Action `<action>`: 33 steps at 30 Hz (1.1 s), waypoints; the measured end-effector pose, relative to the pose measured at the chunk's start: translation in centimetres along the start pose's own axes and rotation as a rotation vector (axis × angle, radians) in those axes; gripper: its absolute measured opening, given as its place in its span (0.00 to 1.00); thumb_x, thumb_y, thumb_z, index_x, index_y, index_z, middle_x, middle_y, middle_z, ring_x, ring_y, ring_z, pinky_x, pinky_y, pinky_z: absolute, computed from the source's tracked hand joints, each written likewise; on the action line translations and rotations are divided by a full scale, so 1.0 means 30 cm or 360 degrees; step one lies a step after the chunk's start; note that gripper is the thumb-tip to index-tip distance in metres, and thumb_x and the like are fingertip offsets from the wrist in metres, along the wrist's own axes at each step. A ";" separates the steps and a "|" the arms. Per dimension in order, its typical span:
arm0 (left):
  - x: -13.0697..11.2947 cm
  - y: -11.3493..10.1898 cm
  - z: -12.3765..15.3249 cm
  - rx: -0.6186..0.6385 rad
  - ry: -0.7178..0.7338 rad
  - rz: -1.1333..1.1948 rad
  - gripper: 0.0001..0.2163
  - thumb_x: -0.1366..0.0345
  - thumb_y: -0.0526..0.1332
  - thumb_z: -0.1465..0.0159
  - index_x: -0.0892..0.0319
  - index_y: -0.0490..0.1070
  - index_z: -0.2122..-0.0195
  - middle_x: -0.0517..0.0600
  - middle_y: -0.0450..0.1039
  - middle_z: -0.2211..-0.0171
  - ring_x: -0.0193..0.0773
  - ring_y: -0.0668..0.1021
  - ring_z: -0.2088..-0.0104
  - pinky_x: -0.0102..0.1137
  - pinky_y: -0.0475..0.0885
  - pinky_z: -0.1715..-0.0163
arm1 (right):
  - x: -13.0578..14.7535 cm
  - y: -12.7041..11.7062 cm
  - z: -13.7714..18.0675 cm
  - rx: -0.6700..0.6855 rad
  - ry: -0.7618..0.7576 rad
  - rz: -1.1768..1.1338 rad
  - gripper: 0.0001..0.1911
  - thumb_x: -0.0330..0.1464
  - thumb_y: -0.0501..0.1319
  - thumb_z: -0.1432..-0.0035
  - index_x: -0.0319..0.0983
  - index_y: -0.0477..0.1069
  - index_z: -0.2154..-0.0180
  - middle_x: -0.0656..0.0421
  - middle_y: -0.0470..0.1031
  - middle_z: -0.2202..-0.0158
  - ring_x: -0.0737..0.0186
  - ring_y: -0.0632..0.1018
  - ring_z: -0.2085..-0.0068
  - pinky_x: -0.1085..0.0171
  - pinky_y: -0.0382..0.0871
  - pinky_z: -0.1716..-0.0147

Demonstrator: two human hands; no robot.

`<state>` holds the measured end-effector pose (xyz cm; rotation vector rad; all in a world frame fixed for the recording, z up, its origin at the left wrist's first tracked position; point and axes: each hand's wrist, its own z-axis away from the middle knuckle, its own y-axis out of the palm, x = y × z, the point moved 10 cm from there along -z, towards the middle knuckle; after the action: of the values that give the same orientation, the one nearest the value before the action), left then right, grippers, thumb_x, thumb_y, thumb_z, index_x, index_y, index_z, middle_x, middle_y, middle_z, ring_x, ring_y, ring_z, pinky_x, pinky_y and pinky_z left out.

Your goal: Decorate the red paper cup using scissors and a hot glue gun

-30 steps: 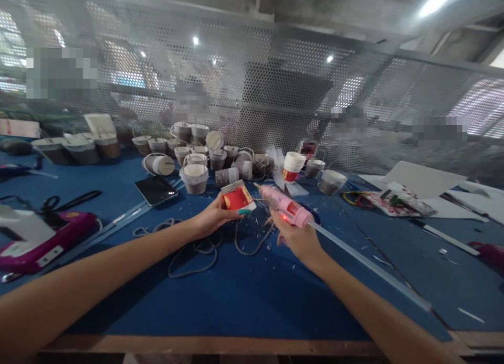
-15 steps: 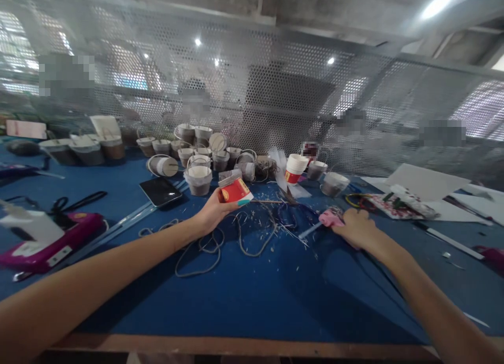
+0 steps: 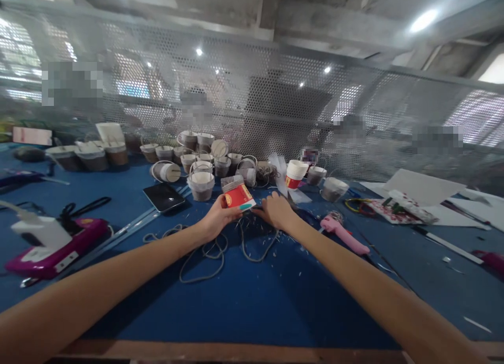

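Observation:
My left hand point(image 3: 217, 217) is closed around a red paper cup point(image 3: 238, 197) tilted on its side, with grey cord wound at its far end. Close to the right of the cup's rim is my right hand point(image 3: 276, 211), fingers curled together over the blue table; what they hold, if anything, is hidden. Grey cord point(image 3: 202, 280) trails in loops below both hands. A pink glue gun point(image 3: 342, 235) lies to the right of my right hand, apart from it. Scissors with blue handles point(image 3: 309, 216) are partly covered by my right forearm.
Several small cord-wrapped buckets point(image 3: 201, 186) stand at the back, beside stacked paper cups point(image 3: 295, 174). A phone point(image 3: 163, 197), a clear ruler point(image 3: 129, 222) and a magenta power strip point(image 3: 59, 254) lie left. White sheets point(image 3: 421, 188) lie right. A perforated metal screen point(image 3: 228, 102) rises behind.
My right hand has let go of the pink glue gun and moved left to beside the cup. My left hand still holds the cup in nearly the same place.

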<state>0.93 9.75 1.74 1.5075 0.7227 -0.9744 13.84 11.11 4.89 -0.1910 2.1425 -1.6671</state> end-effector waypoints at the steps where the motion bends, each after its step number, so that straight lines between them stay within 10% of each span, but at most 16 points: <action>1: 0.003 -0.002 -0.002 0.0006 -0.0002 0.0005 0.23 0.76 0.70 0.56 0.60 0.66 0.59 0.53 0.73 0.59 0.41 0.77 0.61 0.39 0.71 0.57 | 0.004 0.020 -0.009 0.0028 -0.0046 -0.0008 0.27 0.47 0.47 0.37 0.32 0.73 0.59 0.42 0.76 0.61 0.46 0.71 0.53 0.58 0.64 0.60; 21: 0.009 0.017 0.003 0.0080 -0.0057 -0.0043 0.24 0.75 0.70 0.56 0.60 0.67 0.58 0.54 0.74 0.58 0.44 0.77 0.59 0.41 0.70 0.55 | -0.012 0.064 -0.020 -0.0011 -0.0050 -0.0399 0.18 0.41 0.49 0.35 0.39 0.73 0.65 0.53 0.75 0.65 0.59 0.74 0.60 0.66 0.62 0.64; 27: 0.007 0.022 0.009 0.0106 -0.0057 -0.0039 0.24 0.74 0.69 0.56 0.61 0.67 0.57 0.55 0.74 0.58 0.45 0.77 0.58 0.41 0.69 0.54 | -0.089 0.005 -0.005 -0.0380 0.0036 -0.0872 0.14 0.36 0.53 0.37 0.36 0.70 0.72 0.51 0.73 0.62 0.60 0.72 0.58 0.64 0.63 0.57; 33: 0.015 0.021 0.003 0.0085 -0.0100 -0.0046 0.26 0.74 0.69 0.58 0.62 0.66 0.55 0.55 0.73 0.57 0.43 0.77 0.60 0.40 0.70 0.57 | -0.217 -0.023 0.015 -0.0677 0.0278 -0.1330 0.28 0.43 0.34 0.33 0.37 0.65 0.68 0.53 0.74 0.69 0.62 0.75 0.68 0.64 0.69 0.67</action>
<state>1.67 9.52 1.65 1.5093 0.6800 -1.0653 19.80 12.82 7.01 -1.2493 2.7424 -1.5979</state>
